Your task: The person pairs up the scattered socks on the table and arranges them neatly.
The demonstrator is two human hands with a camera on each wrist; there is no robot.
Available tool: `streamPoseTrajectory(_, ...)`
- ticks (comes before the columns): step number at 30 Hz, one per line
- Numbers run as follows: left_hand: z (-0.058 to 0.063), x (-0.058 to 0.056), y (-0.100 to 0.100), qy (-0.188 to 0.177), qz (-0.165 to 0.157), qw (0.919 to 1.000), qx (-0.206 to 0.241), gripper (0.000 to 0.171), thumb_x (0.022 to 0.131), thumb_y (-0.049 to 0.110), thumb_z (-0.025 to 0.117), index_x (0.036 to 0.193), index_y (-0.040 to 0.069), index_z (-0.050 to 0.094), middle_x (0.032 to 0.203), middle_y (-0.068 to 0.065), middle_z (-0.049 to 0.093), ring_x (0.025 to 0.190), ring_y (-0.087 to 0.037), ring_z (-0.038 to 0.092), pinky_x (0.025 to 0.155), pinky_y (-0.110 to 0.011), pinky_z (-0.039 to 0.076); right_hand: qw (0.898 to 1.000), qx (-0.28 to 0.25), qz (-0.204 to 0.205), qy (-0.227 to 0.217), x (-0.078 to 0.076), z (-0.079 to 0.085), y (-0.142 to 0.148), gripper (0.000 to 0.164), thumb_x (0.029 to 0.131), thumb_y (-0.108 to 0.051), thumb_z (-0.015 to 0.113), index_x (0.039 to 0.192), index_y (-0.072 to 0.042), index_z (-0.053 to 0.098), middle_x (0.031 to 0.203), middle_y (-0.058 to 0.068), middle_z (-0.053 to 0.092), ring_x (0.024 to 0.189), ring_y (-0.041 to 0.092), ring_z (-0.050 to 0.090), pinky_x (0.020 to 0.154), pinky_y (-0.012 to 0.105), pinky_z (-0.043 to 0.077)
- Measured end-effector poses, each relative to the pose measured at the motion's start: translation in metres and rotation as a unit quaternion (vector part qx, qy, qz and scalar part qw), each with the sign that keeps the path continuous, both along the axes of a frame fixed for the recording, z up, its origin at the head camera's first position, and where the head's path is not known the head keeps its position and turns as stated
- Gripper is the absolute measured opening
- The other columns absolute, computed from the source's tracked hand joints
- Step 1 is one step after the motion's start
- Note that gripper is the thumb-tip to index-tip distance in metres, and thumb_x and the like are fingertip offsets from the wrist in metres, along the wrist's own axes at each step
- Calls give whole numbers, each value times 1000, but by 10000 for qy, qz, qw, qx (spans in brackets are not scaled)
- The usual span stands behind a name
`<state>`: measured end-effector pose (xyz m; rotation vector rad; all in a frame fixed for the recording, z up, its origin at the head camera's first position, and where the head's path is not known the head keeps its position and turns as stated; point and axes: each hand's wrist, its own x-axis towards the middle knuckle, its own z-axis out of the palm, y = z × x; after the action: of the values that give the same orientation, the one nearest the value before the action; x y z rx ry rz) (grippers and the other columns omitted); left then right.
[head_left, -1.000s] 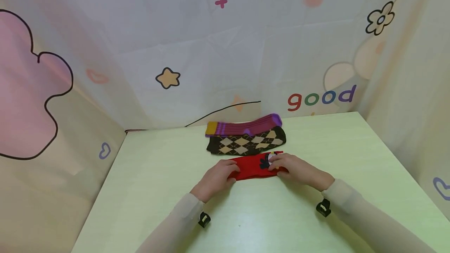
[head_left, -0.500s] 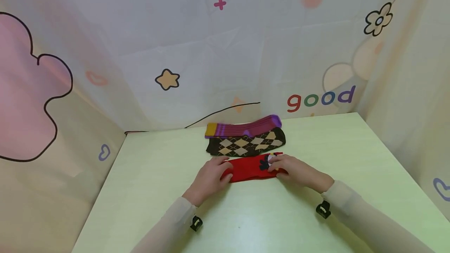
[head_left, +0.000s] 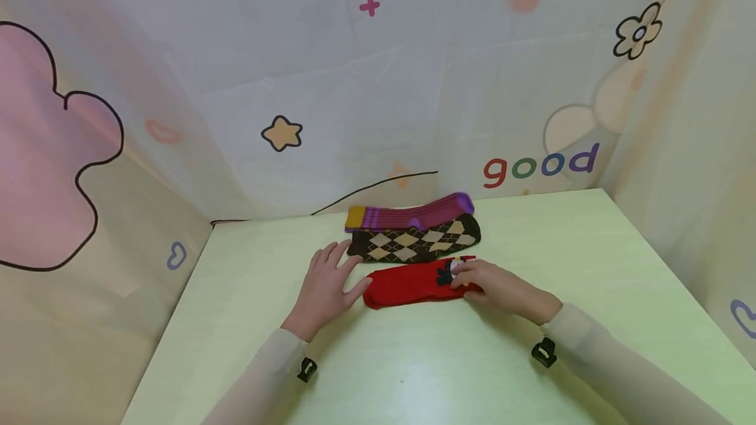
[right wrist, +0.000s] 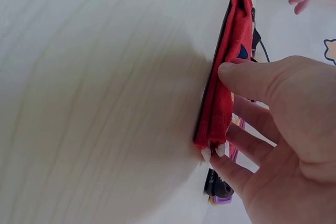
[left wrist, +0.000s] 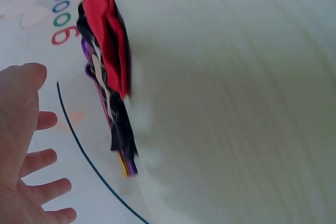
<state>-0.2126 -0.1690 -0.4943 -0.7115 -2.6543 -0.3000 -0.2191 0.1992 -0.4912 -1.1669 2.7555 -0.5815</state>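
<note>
A red sock (head_left: 404, 284) with a dark and white figure lies flat on the table, looking layered at its edges. My right hand (head_left: 502, 286) holds its right end; in the right wrist view the thumb (right wrist: 247, 77) presses one edge while the fingers lie along the other side. My left hand (head_left: 323, 290) is spread beside the sock's left end, its thumb close to it. Whether that thumb touches the sock I cannot tell. The left wrist view shows the left hand (left wrist: 18, 129) with fingers apart and nothing held.
Just behind the red sock lies a black argyle sock (head_left: 407, 244) with beige diamonds. Beyond that is a purple striped sock (head_left: 407, 216) with a yellow cuff. A printed curtain (head_left: 354, 84) hangs along the table's back edge. The pale table (head_left: 413, 359) extends on both sides.
My left hand has slid left off the red sock and spread its fingers, baring the sock's rounded left end. The right hand has stayed at the other end.
</note>
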Motion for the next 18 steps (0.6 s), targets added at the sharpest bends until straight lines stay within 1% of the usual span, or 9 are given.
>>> streamPoseTrajectory(4, -2, -4, -14, -24, 206, 9998, -44, 49, 97, 50, 65, 138, 22, 65, 155, -15, 45, 139, -46, 42, 113, -66, 32, 10000, 33, -24, -42, -1, -1, 0, 25, 92, 0, 73, 116, -7, 75, 136, 18, 63, 129, 41, 55, 106, 56, 46)
streamPoseTrajectory(7, -3, -7, -23, -58, 330, 9994, -18, 53, 97, 52, 64, 144, 26, 61, 158, -14, 42, 141, -52, 38, 113, -68, 29, 10000, 38, -21, -31, -1, -1, 0, 24, 92, -1, 74, 115, -7, 76, 135, 18, 63, 128, 41, 55, 105, 56, 46)
streamPoseTrajectory(12, -3, -11, -35, -245, 489, 9984, 110, 56, 98, 53, 63, 148, 29, 57, 163, -13, 36, 142, -60, 30, 115, -71, 23, 10000, 56, -64, -52, 0, -1, 0, 24, 92, -3, 74, 115, -8, 76, 136, 18, 63, 129, 41, 54, 106, 56, 46)
streamPoseTrajectory(18, -3, -16, -49, -395, 713, 9967, 51, 56, 98, 54, 61, 149, 31, 56, 166, -12, 30, 145, -62, 23, 113, -77, 18, 9998, 91, -132, -109, 0, -1, 1, 23, 93, -7, 75, 117, -9, 75, 138, 17, 62, 132, 41, 52, 108, 56, 44)
